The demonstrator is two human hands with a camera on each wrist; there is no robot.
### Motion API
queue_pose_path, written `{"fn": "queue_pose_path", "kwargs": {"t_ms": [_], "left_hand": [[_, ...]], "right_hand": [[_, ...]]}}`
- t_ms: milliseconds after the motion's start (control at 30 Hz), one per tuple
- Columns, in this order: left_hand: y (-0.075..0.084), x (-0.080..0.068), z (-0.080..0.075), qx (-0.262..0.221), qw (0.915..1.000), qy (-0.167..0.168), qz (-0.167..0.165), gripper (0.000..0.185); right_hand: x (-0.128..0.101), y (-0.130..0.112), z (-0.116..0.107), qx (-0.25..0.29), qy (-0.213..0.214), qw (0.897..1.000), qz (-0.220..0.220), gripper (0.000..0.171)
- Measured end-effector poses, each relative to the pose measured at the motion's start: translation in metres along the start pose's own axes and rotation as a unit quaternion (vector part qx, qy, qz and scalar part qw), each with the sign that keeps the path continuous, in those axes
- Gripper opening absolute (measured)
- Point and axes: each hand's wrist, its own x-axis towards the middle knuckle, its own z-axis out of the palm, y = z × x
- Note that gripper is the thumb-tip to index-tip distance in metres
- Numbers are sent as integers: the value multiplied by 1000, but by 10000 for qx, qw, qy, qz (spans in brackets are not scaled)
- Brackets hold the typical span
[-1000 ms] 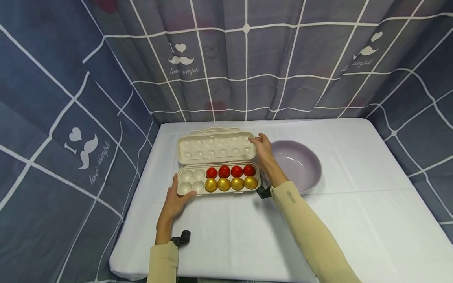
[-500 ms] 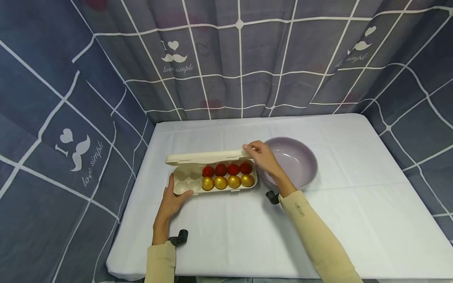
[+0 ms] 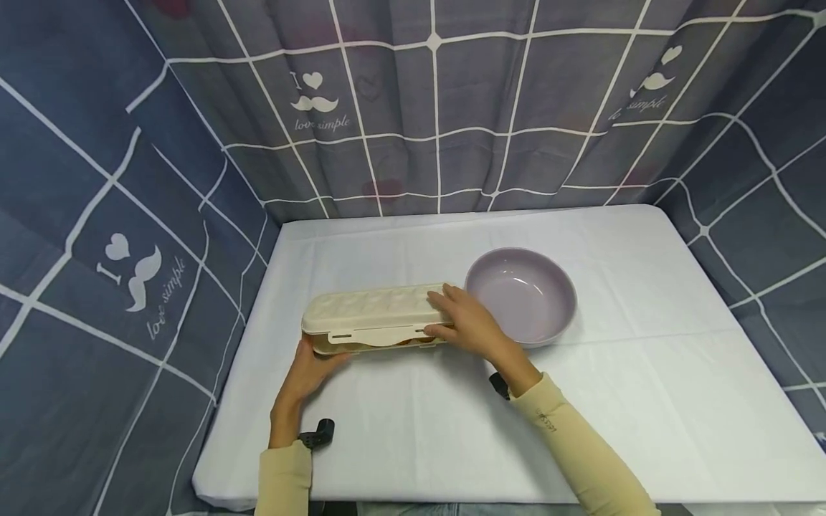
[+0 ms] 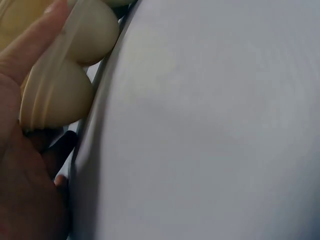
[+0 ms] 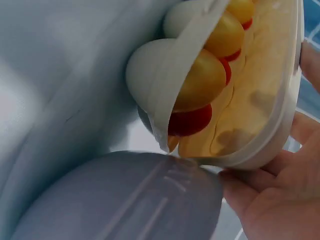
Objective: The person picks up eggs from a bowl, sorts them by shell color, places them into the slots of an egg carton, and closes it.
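Observation:
A cream plastic egg carton (image 3: pixel 374 309) lies on the table with its lid (image 4: pixel 15 20) (image 3: pixel 387 304) partly lowered. Gold eggs (image 5: pixel 202 82) and red eggs (image 5: pixel 192 120) show inside through the gap in the right wrist view. Round the carton's left end my left hand (image 3: pixel 310 369) grips the lower tray (image 4: pixel 57 95), thumb along the front rim. My right hand (image 3: pixel 474 322) holds the lid's right end, fingers on top and thumb at the front edge. In the head view the lid hides nearly all the eggs.
A shallow lilac bowl (image 3: pixel 523 297) stands just right of the carton, close to my right hand. White cloth covers the table (image 3: pixel 400 437). Dark grid-patterned curtains (image 3: pixel 413 107) hang behind it and at both sides.
My right hand has swung the lid from upright, behind the eggs, forward and down over the tray. The left hand has kept its grip on the left end.

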Motion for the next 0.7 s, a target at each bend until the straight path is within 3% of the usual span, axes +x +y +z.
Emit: {"fn": "queue_pose_path", "kwargs": {"t_ms": [67, 167, 267, 333, 400, 500, 633, 700], "left_hand": [[2, -5, -6, -36, 9995, -18, -307, 124], [8, -17, -18, 359, 9959, 183, -805, 132], [20, -25, -24, 947, 9924, 456, -642, 131], [31, -25, -21, 1494, 9868, 574, -241, 127], [43, -21, -14, 2158, 9745, 590, 191, 120], [58, -12, 0, 3321, 9400, 400, 666, 108], [64, -1, 14, 4387, 8946, -17, 854, 101], [63, 1, 19, 4558, 8867, -196, 755, 99]], "right_hand": [[-1, -3, 5, -465, 122, 9984, -293, 67], [-2, -8, 15, -1089, 266, 9918, -611, 66], [-4, -10, 26, -1397, 312, 9872, -709, 63], [-5, -11, 32, -1426, 269, 9872, -664, 61], [-5, -11, 38, -1337, 262, 9887, -628, 59], [-7, -9, 46, -1286, 214, 9902, -506, 57], [-9, -7, 52, -1413, 87, 9891, -393, 59], [-9, -8, 52, -1643, -36, 9855, -426, 64]]}}
